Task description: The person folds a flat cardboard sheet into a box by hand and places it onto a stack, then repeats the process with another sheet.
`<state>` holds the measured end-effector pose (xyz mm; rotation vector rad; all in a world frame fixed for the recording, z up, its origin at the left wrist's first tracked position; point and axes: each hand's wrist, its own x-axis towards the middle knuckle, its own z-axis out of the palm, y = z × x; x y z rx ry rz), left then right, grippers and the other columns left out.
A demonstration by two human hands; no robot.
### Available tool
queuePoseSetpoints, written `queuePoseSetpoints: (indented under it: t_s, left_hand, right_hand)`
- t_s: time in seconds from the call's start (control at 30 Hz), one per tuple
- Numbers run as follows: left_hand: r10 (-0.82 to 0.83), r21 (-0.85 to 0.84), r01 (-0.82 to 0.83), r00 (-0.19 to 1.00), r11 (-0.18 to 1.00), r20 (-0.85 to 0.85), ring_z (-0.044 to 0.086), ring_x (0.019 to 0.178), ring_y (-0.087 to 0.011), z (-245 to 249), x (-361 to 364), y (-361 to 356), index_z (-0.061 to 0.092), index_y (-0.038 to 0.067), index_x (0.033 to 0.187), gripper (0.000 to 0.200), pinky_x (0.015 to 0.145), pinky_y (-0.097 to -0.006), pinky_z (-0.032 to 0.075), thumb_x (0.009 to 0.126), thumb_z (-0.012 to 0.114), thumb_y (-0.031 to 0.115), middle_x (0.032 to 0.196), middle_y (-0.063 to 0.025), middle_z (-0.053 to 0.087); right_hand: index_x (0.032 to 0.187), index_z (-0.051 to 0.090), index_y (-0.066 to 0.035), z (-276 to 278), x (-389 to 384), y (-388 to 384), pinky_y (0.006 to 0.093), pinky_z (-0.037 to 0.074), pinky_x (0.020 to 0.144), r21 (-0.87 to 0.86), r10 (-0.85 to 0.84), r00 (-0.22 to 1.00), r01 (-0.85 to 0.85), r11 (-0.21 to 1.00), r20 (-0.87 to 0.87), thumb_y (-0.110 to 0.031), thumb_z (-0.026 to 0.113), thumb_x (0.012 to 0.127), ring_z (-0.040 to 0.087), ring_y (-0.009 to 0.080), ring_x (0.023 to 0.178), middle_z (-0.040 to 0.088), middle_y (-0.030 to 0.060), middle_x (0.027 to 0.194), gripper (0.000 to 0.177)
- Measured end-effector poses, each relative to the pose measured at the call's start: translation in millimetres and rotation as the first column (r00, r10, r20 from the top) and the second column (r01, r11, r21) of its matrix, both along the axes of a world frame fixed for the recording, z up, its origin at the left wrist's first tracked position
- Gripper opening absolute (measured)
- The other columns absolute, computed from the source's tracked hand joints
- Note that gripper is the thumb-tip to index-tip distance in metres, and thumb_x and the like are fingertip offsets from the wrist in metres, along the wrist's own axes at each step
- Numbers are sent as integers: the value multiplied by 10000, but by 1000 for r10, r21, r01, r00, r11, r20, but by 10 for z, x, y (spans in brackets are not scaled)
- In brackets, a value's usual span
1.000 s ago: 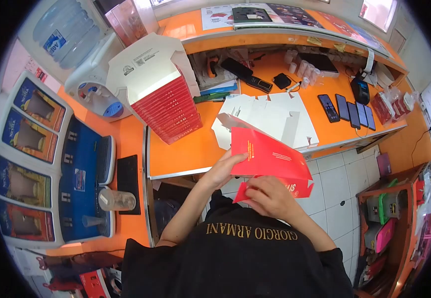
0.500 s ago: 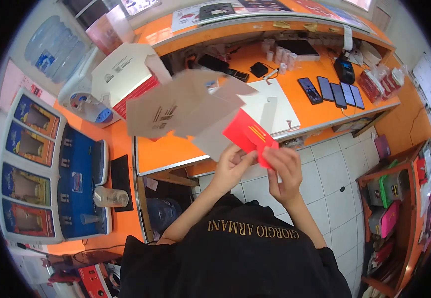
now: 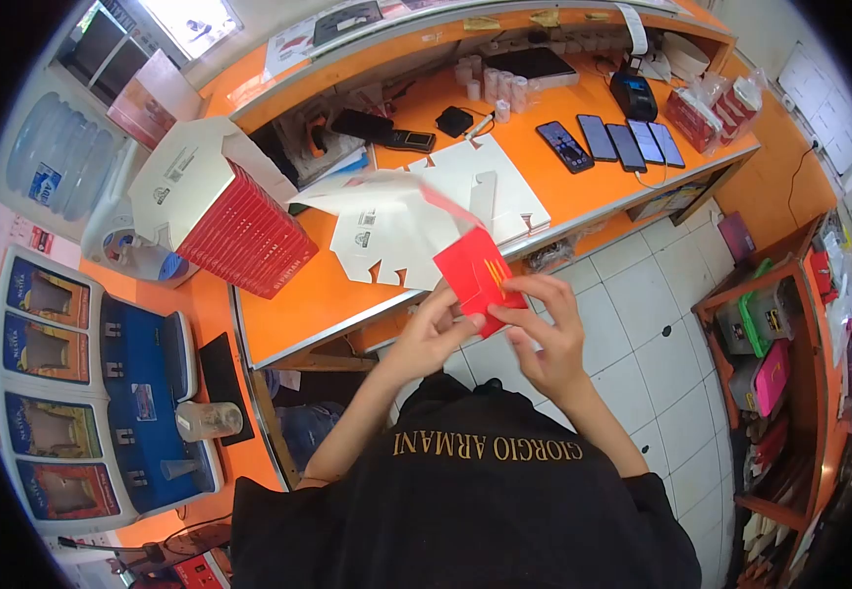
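A partly folded cardboard box [image 3: 470, 280], red with yellow stripes on one panel and white or grey on its other panels, is up in front of my chest. My left hand [image 3: 431, 337] is closed on its lower left edge, with the thumb on the red panel. On the other side my right hand [image 3: 549, 339] has its fingertips pinching the red flap near the stripes. Behind the raised box, flat white box blanks [image 3: 519, 191] with cut-out notches lie on the orange counter [image 3: 288, 314]. The box's far panels hide part of these blanks.
To the left rises a stack of folded red-and-white boxes [image 3: 239, 226]. Several phones [image 3: 627, 147] and a card terminal [image 3: 634, 96] sit on the counter's right. A drink dispenser [image 3: 62, 383] and a clear plastic jug [image 3: 210, 421] are at left, an orange shelf [image 3: 779, 393] at right.
The box has turned and its wide panels have swung down and away, uncovering the stack and the blanks. My right fingers have spread a little on the flap. The whole view has shifted.
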<state>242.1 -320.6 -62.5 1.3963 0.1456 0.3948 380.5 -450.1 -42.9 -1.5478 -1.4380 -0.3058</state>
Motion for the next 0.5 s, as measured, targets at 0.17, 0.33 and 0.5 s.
queuePoseSetpoints:
  t_s: [0.17, 0.33, 0.5]
  left_hand:
    - [-322, -140, 296, 915, 945, -242, 313, 1285, -164, 257, -192, 66, 164, 5, 1424, 570, 1047, -291, 262, 937, 443, 109, 1407, -97, 308]
    - [-484, -68, 497, 792, 865, -373, 257, 1319, -180, 202, -304, 37, 150, 0, 1426, 590, 1075, -315, 213, 941, 454, 145, 1427, -120, 283]
    - [-501, -260, 430, 775, 865, -385, 415, 1188, -130, 29, -316, -91, 252, -4, 1378, 510, 1004, -270, 316, 942, 468, 148, 1291, -115, 465]
  right_hand:
    - [1195, 560, -21, -1, 59, -55, 263, 427, 715, -98, 4, 855, -64, 993, -519, -160, 428, 936, 484, 150, 772, 477, 77, 949, 322]
    - [1141, 608, -55, -104, 120, -111, 222, 352, 585, -154, 35, 730, -191, 970, -683, -119, 600, 837, 414, 94, 663, 434, 24, 786, 311]
    - [1041, 640, -58, 189, 198, -204, 239, 351, 532, -321, 125, 773, -398, 860, -622, -103, 669, 757, 409, 93, 598, 423, 8, 710, 290]
